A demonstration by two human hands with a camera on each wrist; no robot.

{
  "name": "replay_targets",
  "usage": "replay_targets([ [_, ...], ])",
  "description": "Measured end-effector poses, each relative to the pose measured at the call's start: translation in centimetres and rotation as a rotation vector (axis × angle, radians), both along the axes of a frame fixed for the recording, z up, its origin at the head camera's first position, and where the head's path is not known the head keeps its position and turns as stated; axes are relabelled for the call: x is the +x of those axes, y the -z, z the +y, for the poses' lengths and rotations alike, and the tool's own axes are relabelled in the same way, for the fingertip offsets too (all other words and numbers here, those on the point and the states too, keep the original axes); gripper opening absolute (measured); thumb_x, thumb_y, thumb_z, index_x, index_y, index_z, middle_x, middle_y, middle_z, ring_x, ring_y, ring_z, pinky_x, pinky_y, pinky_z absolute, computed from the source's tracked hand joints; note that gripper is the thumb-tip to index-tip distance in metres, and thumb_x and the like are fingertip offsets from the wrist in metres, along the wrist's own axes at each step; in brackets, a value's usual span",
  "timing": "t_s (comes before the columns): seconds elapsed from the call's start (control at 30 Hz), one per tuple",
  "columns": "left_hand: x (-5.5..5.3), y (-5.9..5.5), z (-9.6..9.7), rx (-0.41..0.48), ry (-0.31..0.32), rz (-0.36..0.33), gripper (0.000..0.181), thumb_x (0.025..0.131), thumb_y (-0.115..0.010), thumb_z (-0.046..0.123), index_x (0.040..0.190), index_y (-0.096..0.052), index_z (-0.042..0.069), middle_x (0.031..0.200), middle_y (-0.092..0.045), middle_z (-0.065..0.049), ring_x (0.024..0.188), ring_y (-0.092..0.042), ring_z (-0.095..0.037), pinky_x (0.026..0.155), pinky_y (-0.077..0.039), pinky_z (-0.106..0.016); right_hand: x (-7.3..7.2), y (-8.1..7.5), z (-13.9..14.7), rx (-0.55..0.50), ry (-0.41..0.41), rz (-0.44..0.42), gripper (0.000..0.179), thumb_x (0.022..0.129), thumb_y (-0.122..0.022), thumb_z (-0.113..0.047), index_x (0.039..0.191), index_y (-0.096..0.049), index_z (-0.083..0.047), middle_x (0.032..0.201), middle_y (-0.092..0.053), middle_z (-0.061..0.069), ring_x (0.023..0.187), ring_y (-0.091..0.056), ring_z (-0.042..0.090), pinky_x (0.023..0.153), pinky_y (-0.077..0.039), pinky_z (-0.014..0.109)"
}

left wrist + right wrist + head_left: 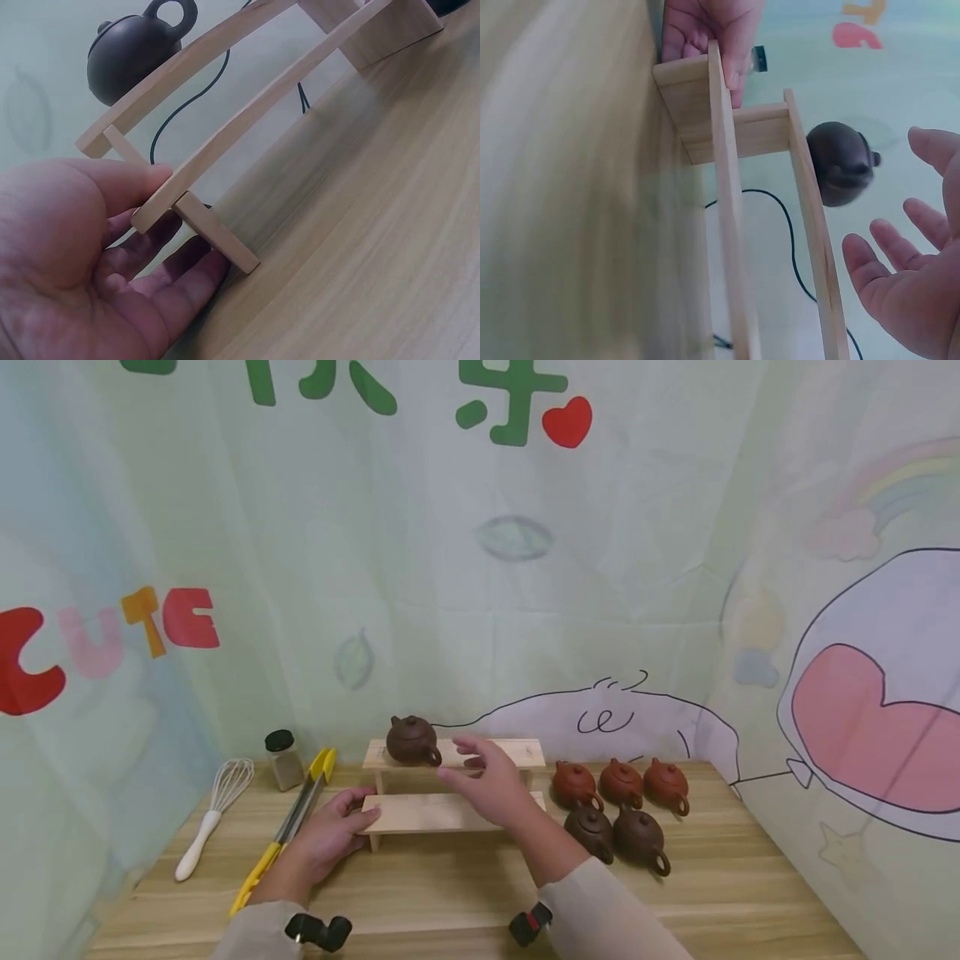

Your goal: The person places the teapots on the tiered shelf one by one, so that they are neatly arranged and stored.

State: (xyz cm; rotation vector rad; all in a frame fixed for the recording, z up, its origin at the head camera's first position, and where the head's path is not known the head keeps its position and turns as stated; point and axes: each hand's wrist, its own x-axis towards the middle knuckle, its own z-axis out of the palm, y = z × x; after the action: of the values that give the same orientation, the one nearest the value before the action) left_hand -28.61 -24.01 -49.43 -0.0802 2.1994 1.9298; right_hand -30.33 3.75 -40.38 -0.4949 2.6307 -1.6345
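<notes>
A two-tier wooden shelf (442, 814) stands mid-table. One dark brown teapot (411, 741) sits at the left end of its upper board, also seen in the left wrist view (124, 56) and the right wrist view (840, 161). My left hand (330, 835) rests against the shelf's left end (217, 240). Its thumb is at the end of the lower board and its straight fingers lie by the leg, palm open (90, 255). My right hand (491, 781) hovers open in front of the upper board, just right of the teapot and holding nothing (915, 277).
Right of the shelf stand three reddish teapots (622, 782) in a back row and two dark brown ones (640, 837) in front. A whisk (213, 814), yellow tongs (292, 822) and a small black-lidded jar (283, 760) lie at the left. Cloth backdrops close in the table.
</notes>
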Motion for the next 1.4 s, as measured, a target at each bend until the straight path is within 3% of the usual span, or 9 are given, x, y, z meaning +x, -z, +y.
replay_targets([
  [0.23,-0.1,0.0,0.2,0.008,-0.008,-0.002,0.061,0.113,-0.056,0.024,0.164,-0.031,0.002,0.175,-0.021,-0.028,0.153,-0.043,-0.048,0.123,-0.04,-0.067,3.3,1.9,5.1,-0.034,0.05,0.002,0.051,0.095,-0.081,-0.041,0.14,-0.067,-0.022,0.134,-0.072,0.006,0.125,-0.068,0.028,0.103,-0.06,0.047],
  [0.47,0.0,0.1,0.2,0.012,-0.011,0.003,0.06,0.113,-0.056,0.023,0.163,-0.031,0.001,0.175,-0.02,-0.028,0.152,-0.043,-0.048,0.122,-0.043,-0.066,5.3,1.8,10.0,-0.027,0.102,0.016,0.037,0.095,-0.083,-0.027,0.131,-0.072,-0.023,0.121,-0.075,0.004,0.114,-0.072,0.02,0.094,-0.059,0.034],
  [0.83,0.1,0.0,0.2,0.01,-0.003,0.007,0.063,0.112,-0.058,0.026,0.163,-0.032,0.002,0.174,-0.022,-0.028,0.151,-0.045,-0.047,0.122,-0.042,-0.066,4.4,2.9,19.6,0.093,0.279,0.008,0.048,0.097,-0.081,-0.028,0.14,-0.065,-0.013,0.131,-0.072,0.013,0.116,-0.07,0.021,0.092,-0.058,0.026],
  [1.03,0.0,0.0,0.2,0.0,-0.003,-0.001,0.064,0.111,-0.059,0.028,0.164,-0.032,0.003,0.175,-0.021,-0.027,0.152,-0.044,-0.046,0.122,-0.042,-0.066,4.5,2.8,22.9,0.127,0.34,-0.002,0.053,0.097,-0.082,-0.028,0.143,-0.063,-0.01,0.133,-0.071,0.015,0.119,-0.07,0.027,0.089,-0.056,0.021],
  [1.13,-0.1,0.0,0.2,0.003,-0.007,-0.007,0.063,0.112,-0.059,0.028,0.164,-0.032,0.003,0.175,-0.021,-0.027,0.152,-0.044,-0.046,0.122,-0.042,-0.066,4.5,3.0,23.9,0.134,0.346,-0.015,0.056,0.097,-0.081,-0.03,0.145,-0.062,-0.008,0.136,-0.07,0.017,0.127,-0.068,0.033,0.095,-0.057,0.025],
  [1.3,-0.2,0.1,0.1,-0.001,-0.002,-0.011,0.063,0.112,-0.058,0.028,0.164,-0.031,0.003,0.176,-0.019,-0.027,0.152,-0.044,-0.047,0.123,-0.042,-0.066,4.1,3.5,25.1,0.178,0.373,-0.063,0.065,0.098,-0.08,-0.037,0.15,-0.056,-0.006,0.146,-0.064,0.023,0.137,-0.06,0.04,0.11,-0.055,0.051],
  [1.4,-0.2,0.1,0.1,0.002,0.0,-0.012,0.064,0.112,-0.058,0.028,0.165,-0.03,0.003,0.176,-0.018,-0.027,0.152,-0.044,-0.047,0.123,-0.041,-0.066,3.8,3.9,25.5,0.198,0.376,-0.117,0.072,0.096,-0.081,-0.041,0.153,-0.054,-0.007,0.152,-0.06,0.023,0.143,-0.055,0.044,0.115,-0.051,0.06],
])
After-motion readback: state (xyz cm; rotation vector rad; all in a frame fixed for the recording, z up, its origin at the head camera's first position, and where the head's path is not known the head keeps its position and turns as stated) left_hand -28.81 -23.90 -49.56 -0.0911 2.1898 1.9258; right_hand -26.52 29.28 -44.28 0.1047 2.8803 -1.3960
